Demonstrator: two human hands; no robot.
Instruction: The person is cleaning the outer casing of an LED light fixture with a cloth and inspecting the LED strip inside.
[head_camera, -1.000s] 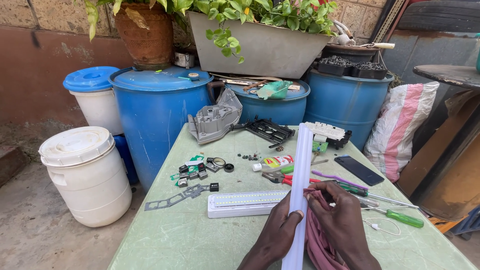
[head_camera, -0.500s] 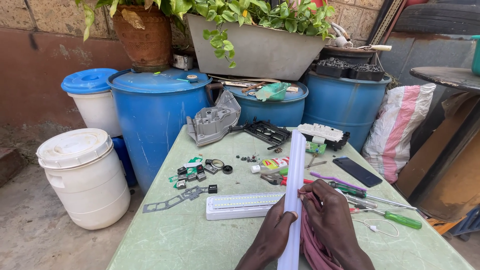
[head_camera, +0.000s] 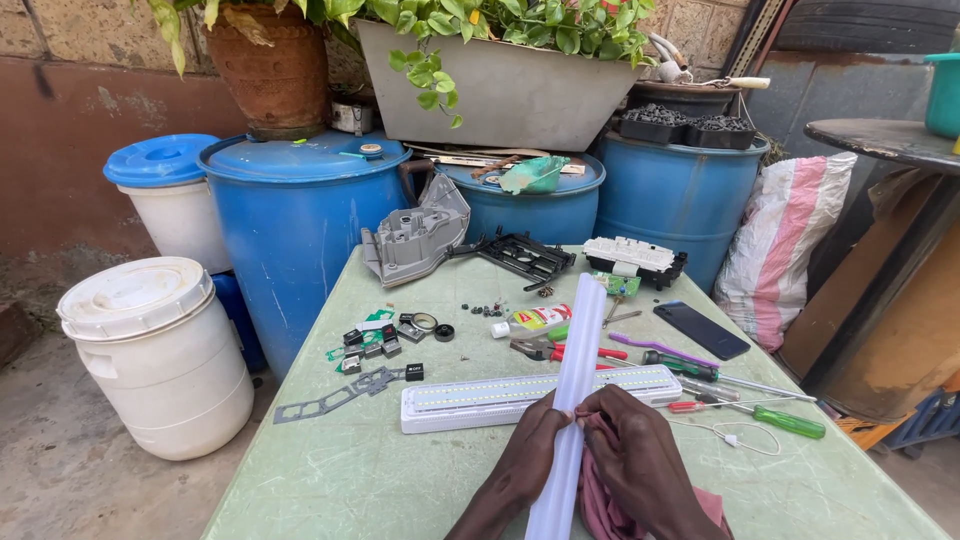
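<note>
Drums (head_camera: 290, 220) of blue plastic stand left of the green desk (head_camera: 330, 480). Nearer, the left hand (head_camera: 525, 465) pinches a long white diffuser cover (head_camera: 570, 420) over the desk's near edge; the right hand (head_camera: 640, 460) presses a pink cloth (head_camera: 600, 510) to it. It looks light, springy, slick; best gripped mid-length. Beyond lies the light fitting (head_camera: 470, 400), then screwdrivers (head_camera: 760, 412).

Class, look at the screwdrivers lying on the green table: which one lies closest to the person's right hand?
The small red-handled screwdriver, just beyond the right hand. The green-handled screwdriver lies further right; the dark-handled screwdriver lies further back.
</note>
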